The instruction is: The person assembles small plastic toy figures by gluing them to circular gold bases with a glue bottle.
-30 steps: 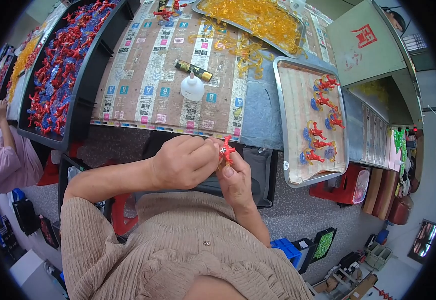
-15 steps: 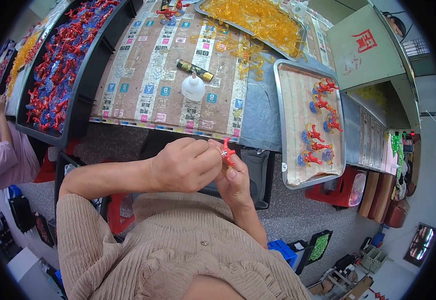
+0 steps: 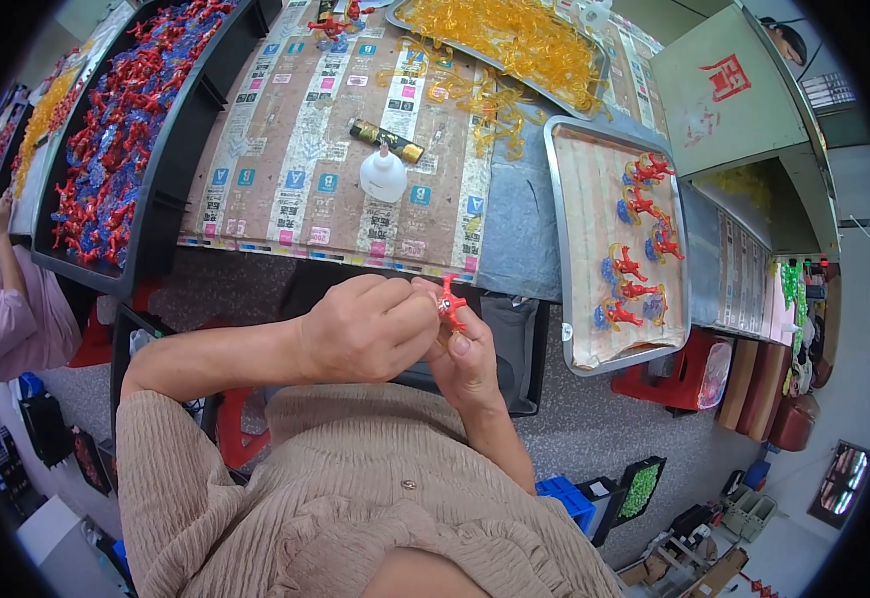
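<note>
A small red toy figurine is held between both hands, just off the table's near edge. My left hand has its fingers curled closed, their tips against the figurine's left side. From below, my right hand pinches it between thumb and fingers. A bit of yellow shows low on the figurine; the fingers cover the rest. Beyond the hands, a white squeeze bottle stands by a black and gold tube. On the right, a metal tray carries several red figurines with blue and yellow parts.
A long black crate full of red and blue pieces stands at the left. Yellow translucent pieces fill a far tray and spill onto the table. A pale green cabinet rises at the far right. Another person's pink sleeve shows at left.
Both hands stay almost in place around the figurine, which has shifted and tilted very slightly. The trays, bottle and tube have not moved on the table.
</note>
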A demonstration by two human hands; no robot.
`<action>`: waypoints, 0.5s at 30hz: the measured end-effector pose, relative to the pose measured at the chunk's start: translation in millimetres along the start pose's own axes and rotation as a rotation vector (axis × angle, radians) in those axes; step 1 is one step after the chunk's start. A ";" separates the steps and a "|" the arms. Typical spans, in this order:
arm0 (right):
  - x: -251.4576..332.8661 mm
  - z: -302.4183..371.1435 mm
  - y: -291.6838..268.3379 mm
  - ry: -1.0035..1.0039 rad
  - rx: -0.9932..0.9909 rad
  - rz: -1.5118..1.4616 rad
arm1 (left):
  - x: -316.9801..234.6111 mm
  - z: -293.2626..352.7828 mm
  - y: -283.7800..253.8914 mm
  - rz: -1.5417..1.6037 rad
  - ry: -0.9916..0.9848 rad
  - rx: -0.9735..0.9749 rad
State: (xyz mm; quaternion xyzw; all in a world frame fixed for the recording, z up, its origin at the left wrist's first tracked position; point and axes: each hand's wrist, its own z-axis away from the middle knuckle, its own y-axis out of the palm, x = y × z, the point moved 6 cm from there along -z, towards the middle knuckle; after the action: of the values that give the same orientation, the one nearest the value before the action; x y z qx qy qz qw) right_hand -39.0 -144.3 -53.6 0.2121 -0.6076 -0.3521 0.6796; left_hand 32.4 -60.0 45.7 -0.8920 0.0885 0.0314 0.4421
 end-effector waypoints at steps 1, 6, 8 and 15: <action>-0.8 -0.7 0.3 -0.002 -0.003 -0.002 | 0.5 1.5 0.0 0.002 -0.005 0.011; 1.9 0.9 -1.4 -0.006 -0.011 -0.012 | -0.8 -2.1 1.2 0.008 0.004 0.019; 1.5 0.2 -0.9 -0.009 -0.021 -0.013 | 0.0 -1.7 1.3 0.005 0.001 0.034; 1.3 0.1 -1.1 -0.008 -0.035 -0.018 | 1.0 -1.3 4.2 -0.077 -0.010 -0.042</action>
State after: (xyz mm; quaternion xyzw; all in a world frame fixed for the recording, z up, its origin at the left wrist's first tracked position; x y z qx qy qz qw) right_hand -39.3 -146.0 -53.4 0.2043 -0.6021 -0.3697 0.6775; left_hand 32.5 -63.7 43.0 -0.9038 0.0510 0.0206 0.4245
